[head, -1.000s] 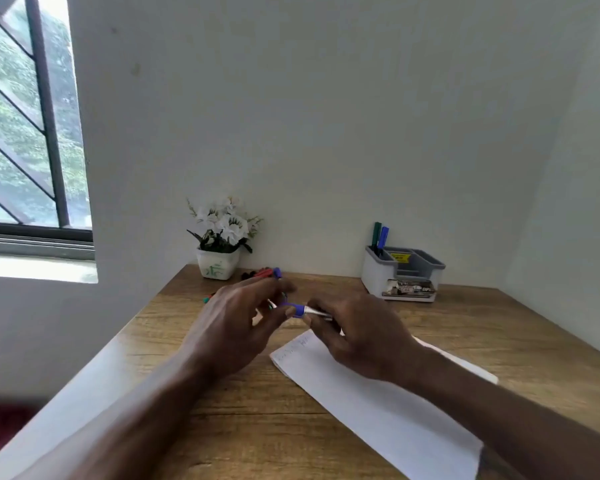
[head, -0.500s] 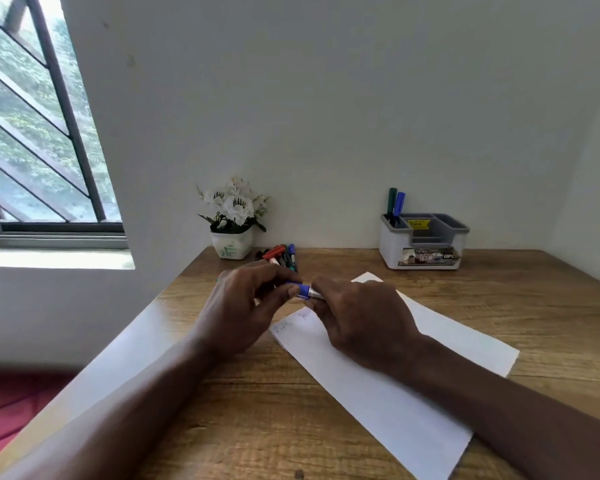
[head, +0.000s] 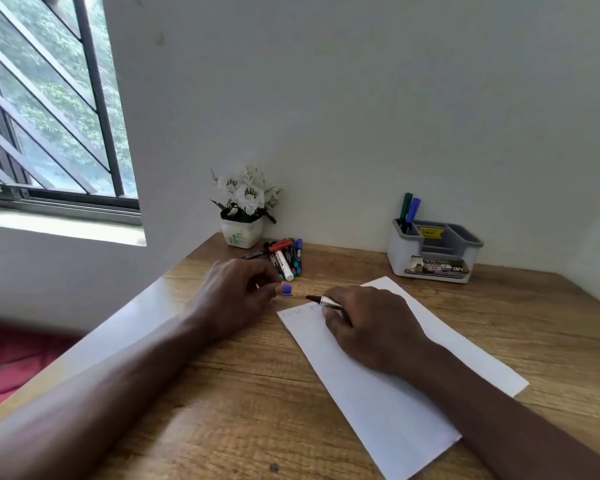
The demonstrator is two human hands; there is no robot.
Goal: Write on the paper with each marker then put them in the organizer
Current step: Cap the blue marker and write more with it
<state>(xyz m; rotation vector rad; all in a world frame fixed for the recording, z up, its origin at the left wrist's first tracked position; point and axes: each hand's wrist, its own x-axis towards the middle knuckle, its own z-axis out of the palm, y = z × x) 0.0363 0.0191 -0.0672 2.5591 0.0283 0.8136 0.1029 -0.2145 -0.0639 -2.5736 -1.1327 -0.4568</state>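
Right hand (head: 371, 323) at centre frame, knuckles up, fingers curled round an uncapped silver-barrelled marker (head: 327, 302), tip at the far-left edge of the white paper sheet (head: 395, 393). Left hand (head: 236, 299) beside it pinches the small blue cap (head: 287, 289), clear of the tip. Grey-white plastic organizer (head: 433, 251) upper right, bare wooden desk (head: 222, 410) between.

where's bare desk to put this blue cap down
Bare wood lies between the marker pile and the organizer, behind the paper, and right of the paper. Crowded: the back left corner, flower pot beside the pile.
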